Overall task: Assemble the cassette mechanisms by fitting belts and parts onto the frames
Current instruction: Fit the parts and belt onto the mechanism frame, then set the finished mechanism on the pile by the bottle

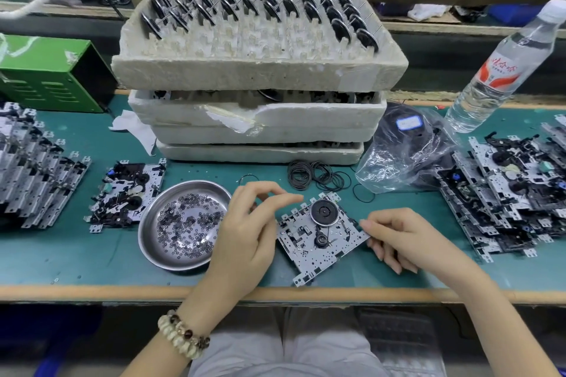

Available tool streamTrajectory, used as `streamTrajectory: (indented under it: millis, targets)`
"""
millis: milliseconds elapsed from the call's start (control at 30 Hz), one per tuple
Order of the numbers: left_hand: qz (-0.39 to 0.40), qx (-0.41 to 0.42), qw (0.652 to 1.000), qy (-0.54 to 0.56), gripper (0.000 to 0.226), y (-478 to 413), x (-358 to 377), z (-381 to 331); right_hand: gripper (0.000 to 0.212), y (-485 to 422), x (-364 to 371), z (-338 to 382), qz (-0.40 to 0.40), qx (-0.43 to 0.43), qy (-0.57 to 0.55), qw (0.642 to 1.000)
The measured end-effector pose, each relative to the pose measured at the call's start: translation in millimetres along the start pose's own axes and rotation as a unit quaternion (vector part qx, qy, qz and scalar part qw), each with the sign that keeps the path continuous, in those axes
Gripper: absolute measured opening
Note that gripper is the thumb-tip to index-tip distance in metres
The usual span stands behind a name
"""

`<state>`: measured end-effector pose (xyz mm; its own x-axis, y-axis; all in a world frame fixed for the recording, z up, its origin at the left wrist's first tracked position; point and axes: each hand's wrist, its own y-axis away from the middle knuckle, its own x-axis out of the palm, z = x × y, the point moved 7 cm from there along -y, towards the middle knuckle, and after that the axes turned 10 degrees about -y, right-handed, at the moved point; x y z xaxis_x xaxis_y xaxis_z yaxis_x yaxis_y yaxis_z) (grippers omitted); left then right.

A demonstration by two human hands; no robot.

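A silver cassette frame (pixel 306 254) lies tilted on the green mat near the front edge. It carries a black flywheel (pixel 324 212) with a thin belt running down to a small pulley (pixel 321 239). My left hand (pixel 248 229) rests at the frame's left edge, index finger stretched along its back edge and thumb lifted. Whether its lower fingers hold anything is hidden. My right hand (pixel 401 239) pinches the frame's right corner, with its other fingers curled below. Loose black belts (pixel 315 176) lie just behind the frame.
A steel bowl (pixel 144 232) of small washers sits left of my hand, beside one assembled mechanism (pixel 128 193). Stacked frames lie far left (pixel 33 180) and right (pixel 505 193). Behind them stand foam trays (pixel 260 70) of flywheels, a plastic bag (pixel 404 150), a water bottle (pixel 496 70) and a green box (pixel 46 70).
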<state>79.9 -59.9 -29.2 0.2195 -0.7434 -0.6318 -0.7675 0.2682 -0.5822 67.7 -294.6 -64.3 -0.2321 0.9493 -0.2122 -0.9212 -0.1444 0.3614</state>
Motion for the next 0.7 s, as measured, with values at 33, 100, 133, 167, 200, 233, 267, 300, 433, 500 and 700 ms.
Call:
streamTrajectory:
  millis: [33, 100, 133, 167, 200, 233, 267, 300, 433, 500, 700]
  targets:
    - [-0.017, -0.001, 1.000, 0.004, 0.040, 3, -1, 1, 0.037, 0, 2, 2, 0.018, 0.010, -0.051, 0.998]
    - [-0.043, -0.003, 0.999, 0.007, 0.037, 6, -2, 3, 0.033, 2, 4, 13, 0.023, 0.009, -0.126, 0.992]
    - [-0.055, -0.005, 0.998, 0.009, 0.037, 7, -3, 4, 0.032, 4, 2, 21, 0.012, 0.007, -0.148, 0.989]
    - [-0.063, -0.007, 0.998, 0.012, 0.037, 7, -4, 4, 0.031, 7, -1, 30, -0.005, 0.006, -0.156, 0.988]
    - [-0.069, -0.007, 0.997, 0.017, 0.037, 7, -4, 4, 0.031, 11, -5, 40, -0.029, 0.004, -0.153, 0.988]
    - [-0.072, -0.007, 0.997, 0.025, 0.037, 8, -4, 4, 0.033, 17, -10, 53, -0.056, 0.001, -0.140, 0.989]
    - [-0.076, -0.007, 0.997, 0.033, 0.038, 8, -5, 5, 0.035, 25, -14, 67, -0.083, -0.007, -0.119, 0.989]
    - [-0.082, -0.009, 0.996, 0.041, 0.038, 9, -5, 5, 0.039, 34, -15, 82, -0.110, -0.026, -0.070, 0.991]
    - [-0.121, -0.027, 0.990, 0.063, 0.035, 11, -11, 9, 0.034, 61, 20, 130, -0.220, -0.120, 0.466, 0.849]
    - [-0.135, -0.031, 0.988, 0.072, 0.031, 13, -13, 11, 0.026, 64, 61, 127, -0.231, -0.126, 0.556, 0.788]
    - [-0.144, -0.029, 0.986, 0.077, 0.030, 13, -14, 11, 0.033, 47, 150, 77, -0.197, -0.179, 0.624, 0.735]
